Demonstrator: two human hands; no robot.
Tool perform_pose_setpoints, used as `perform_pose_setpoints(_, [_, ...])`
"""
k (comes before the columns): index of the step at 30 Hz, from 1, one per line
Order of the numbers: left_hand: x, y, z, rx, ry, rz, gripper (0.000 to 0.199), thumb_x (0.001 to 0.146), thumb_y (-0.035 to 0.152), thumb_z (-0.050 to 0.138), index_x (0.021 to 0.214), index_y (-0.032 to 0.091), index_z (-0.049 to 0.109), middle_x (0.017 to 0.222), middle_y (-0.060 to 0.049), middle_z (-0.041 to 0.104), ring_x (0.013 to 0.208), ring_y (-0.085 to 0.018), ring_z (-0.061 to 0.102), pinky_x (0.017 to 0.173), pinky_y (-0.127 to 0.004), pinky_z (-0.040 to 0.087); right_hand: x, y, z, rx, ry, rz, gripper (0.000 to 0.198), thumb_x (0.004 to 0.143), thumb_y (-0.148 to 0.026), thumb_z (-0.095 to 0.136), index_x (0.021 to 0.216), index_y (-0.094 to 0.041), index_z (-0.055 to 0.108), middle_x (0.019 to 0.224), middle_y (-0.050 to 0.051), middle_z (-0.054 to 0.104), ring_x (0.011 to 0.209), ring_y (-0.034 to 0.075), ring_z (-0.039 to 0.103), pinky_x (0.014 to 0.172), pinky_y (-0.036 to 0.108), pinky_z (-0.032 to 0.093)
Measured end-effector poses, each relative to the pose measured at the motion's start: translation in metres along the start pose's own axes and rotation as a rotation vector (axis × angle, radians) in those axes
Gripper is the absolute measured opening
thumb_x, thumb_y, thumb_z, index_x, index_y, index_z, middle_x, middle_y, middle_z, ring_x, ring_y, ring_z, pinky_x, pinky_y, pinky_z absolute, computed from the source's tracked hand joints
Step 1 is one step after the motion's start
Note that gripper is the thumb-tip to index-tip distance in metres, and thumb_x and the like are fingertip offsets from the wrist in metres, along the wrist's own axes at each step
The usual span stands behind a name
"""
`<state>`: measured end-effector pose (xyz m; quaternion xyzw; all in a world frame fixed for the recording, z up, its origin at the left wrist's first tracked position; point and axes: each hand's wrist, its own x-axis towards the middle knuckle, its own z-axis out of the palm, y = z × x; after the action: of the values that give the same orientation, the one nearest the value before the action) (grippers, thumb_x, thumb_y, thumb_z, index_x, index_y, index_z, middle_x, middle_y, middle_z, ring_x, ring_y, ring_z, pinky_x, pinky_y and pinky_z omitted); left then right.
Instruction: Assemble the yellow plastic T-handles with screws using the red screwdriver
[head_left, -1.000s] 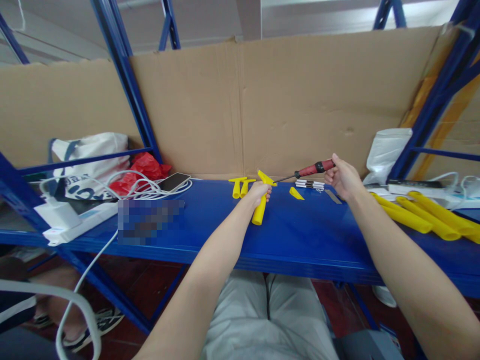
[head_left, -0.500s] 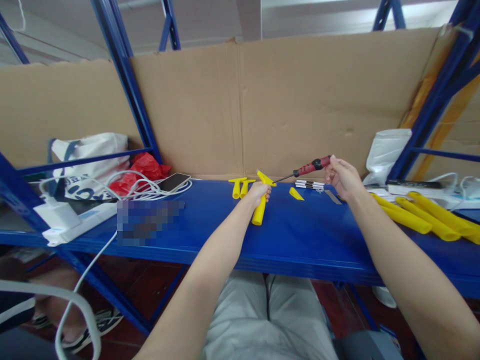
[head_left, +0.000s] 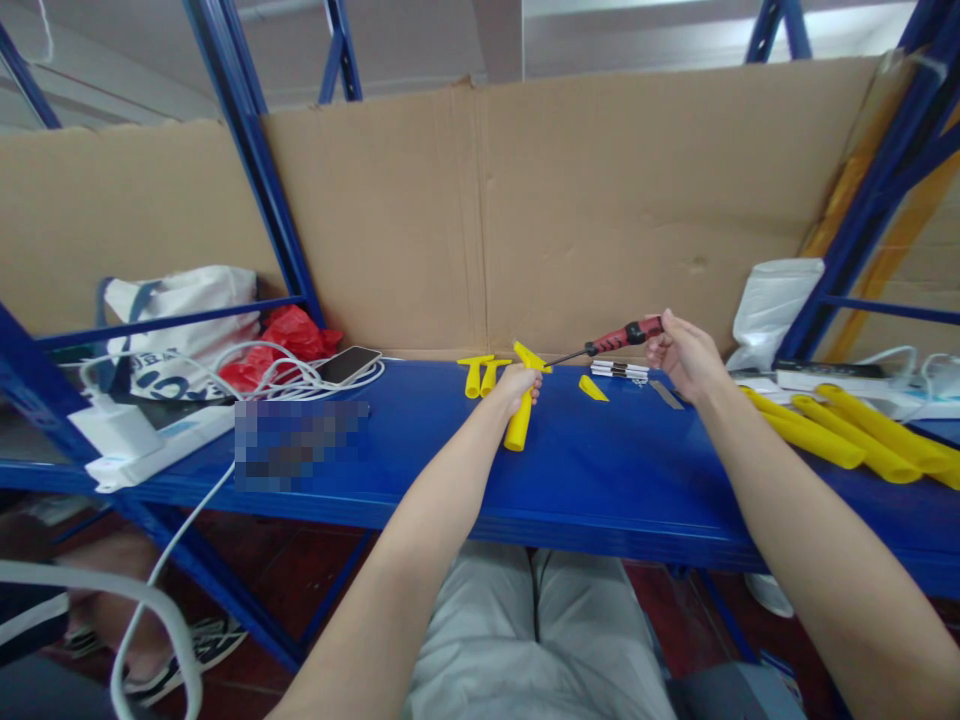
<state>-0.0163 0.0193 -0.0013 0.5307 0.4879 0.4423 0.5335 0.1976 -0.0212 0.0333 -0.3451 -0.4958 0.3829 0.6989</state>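
Note:
My left hand (head_left: 521,386) is wrapped around the handle of a yellow T-shaped scraper (head_left: 516,432), its head tilted upward above my fingers. In my right hand (head_left: 686,352), the fingers pinch the rear end of a red and black screwdriver (head_left: 621,339). The screwdriver's shaft points left, and its tip meets the scraper near its head; the exact contact is too small to make out. Two more yellow T-shaped scrapers (head_left: 472,378) lie just left of my left hand. Between my hands rest a loose yellow piece (head_left: 593,388) and a flat grey metal blade (head_left: 666,394).
Several yellow tubes (head_left: 855,440) lie on the blue shelf (head_left: 600,480) at right. White bundles with dark bands (head_left: 619,371) sit by the cardboard wall (head_left: 637,200). Left are a phone (head_left: 350,366), white cables, a power strip (head_left: 180,440), a red bag (head_left: 289,345) and a person's leg below.
My right hand and the screwdriver have shifted very slightly. My left hand and the scraper stay in place.

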Motion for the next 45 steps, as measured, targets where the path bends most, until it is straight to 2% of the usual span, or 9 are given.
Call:
perform_pose_setpoints(5, [0.0009, -0.0005, 0.0001, 0.008, 0.004, 0.008, 0.019, 0.073, 0.002, 0.043, 0.064, 0.018, 0.038, 0.045, 0.007, 0.038, 0.035, -0.005, 0.033, 0.040, -0.019, 0.026, 0.0004, 0.0000, -0.0023, 0.014, -0.036, 0.029, 0.025, 0.072, -0.039, 0.064, 0.067, -0.019, 0.050, 0.054, -0.003, 0.056, 0.046, 0.008, 0.051, 0.040, 0.018, 0.040])
perform_pose_setpoints(14, [-0.0005, 0.0000, 0.0000, 0.005, -0.017, 0.011, 0.021, 0.073, 0.001, 0.042, 0.062, 0.018, 0.036, 0.045, 0.007, 0.037, 0.035, -0.004, 0.033, 0.040, -0.020, 0.026, 0.0035, 0.0036, -0.0040, 0.047, 0.009, -0.004, 0.034, 0.064, -0.042, 0.070, 0.061, -0.019, 0.045, 0.050, -0.005, 0.048, 0.040, 0.007, 0.045, 0.034, 0.018, 0.035])
perform_pose_setpoints(21, [-0.0019, 0.0016, 0.0004, 0.006, -0.005, -0.009, 0.022, 0.075, 0.003, 0.044, 0.063, 0.019, 0.035, 0.045, 0.007, 0.038, 0.036, -0.004, 0.033, 0.041, -0.020, 0.026, 0.0009, 0.0021, -0.0025, 0.014, -0.021, 0.037, 0.029, 0.070, -0.046, 0.064, 0.068, -0.021, 0.050, 0.039, -0.007, 0.037, 0.035, 0.007, 0.039, 0.035, 0.019, 0.034])
perform_pose_setpoints(27, [-0.0011, 0.0008, 0.0001, -0.002, -0.003, -0.003, 0.021, 0.074, 0.003, 0.046, 0.063, 0.019, 0.036, 0.046, 0.007, 0.038, 0.037, -0.004, 0.034, 0.041, -0.019, 0.026, 0.0007, 0.0007, -0.0029, 0.032, -0.031, 0.028, 0.020, 0.075, -0.035, 0.061, 0.070, -0.019, 0.051, 0.055, -0.002, 0.054, 0.044, 0.007, 0.049, 0.038, 0.018, 0.036])
perform_pose_setpoints(31, [-0.0014, 0.0007, 0.0001, 0.002, -0.003, 0.003, 0.022, 0.074, 0.002, 0.045, 0.062, 0.019, 0.036, 0.045, 0.007, 0.037, 0.036, -0.005, 0.033, 0.040, -0.020, 0.026, 0.0010, 0.0013, -0.0038, 0.039, -0.026, 0.030, 0.019, 0.074, -0.031, 0.063, 0.067, -0.019, 0.049, 0.050, -0.005, 0.049, 0.041, 0.006, 0.045, 0.038, 0.017, 0.037])
perform_pose_setpoints(38, [-0.0028, 0.0010, 0.0006, -0.007, -0.005, 0.008, 0.019, 0.074, 0.003, 0.044, 0.065, 0.018, 0.038, 0.045, 0.007, 0.038, 0.035, -0.004, 0.033, 0.040, -0.019, 0.026, 0.0026, 0.0032, -0.0040, 0.055, 0.013, 0.025, 0.034, 0.062, -0.040, 0.072, 0.063, -0.020, 0.045, 0.051, -0.006, 0.046, 0.041, 0.006, 0.044, 0.036, 0.018, 0.036])
perform_pose_setpoints(45, [-0.0008, 0.0004, 0.0008, -0.002, -0.013, 0.007, 0.020, 0.072, 0.001, 0.044, 0.063, 0.018, 0.037, 0.045, 0.007, 0.038, 0.035, -0.004, 0.034, 0.039, -0.019, 0.026, 0.0028, 0.0040, -0.0031, 0.023, -0.008, 0.048, 0.032, 0.067, -0.048, 0.065, 0.066, -0.021, 0.047, 0.041, -0.007, 0.037, 0.037, 0.008, 0.040, 0.036, 0.020, 0.036])
